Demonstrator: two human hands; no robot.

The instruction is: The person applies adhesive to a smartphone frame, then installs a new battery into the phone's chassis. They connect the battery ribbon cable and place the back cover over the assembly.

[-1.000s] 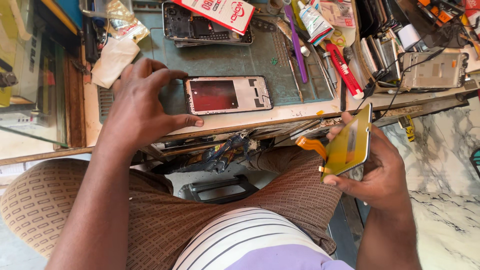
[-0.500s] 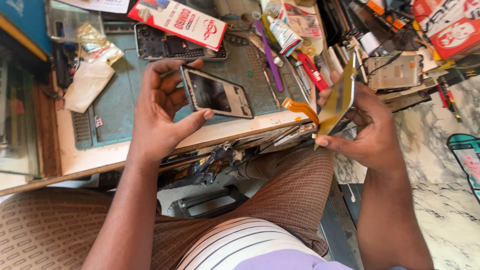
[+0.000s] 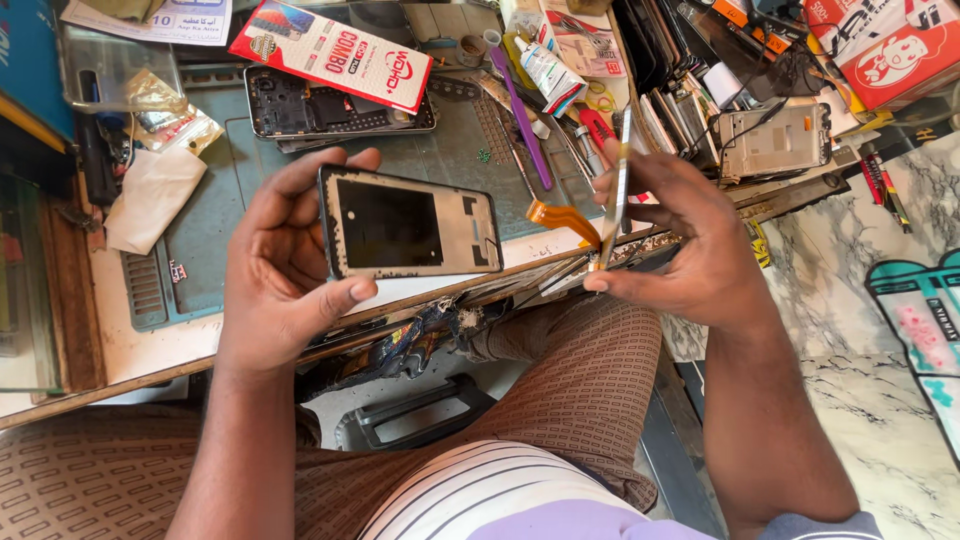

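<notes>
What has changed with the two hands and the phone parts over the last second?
The left hand picked the phone frame up off the green mat and now holds it raised, facing the person. The right hand lifted the thin screen panel, with its orange ribbon cable, from beside the knee to bench height and turned it edge-on. The clutter on the bench stayed put.

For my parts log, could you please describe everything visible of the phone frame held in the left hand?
The phone frame is a flat, dark rectangle with a thin metallic rim, a large black central panel and small cutouts near its right end. It lies lengthwise, face up and slightly tilted, above the green mat. The left hand grips its left end, thumb below, fingers above. Nothing else touches it.
</notes>
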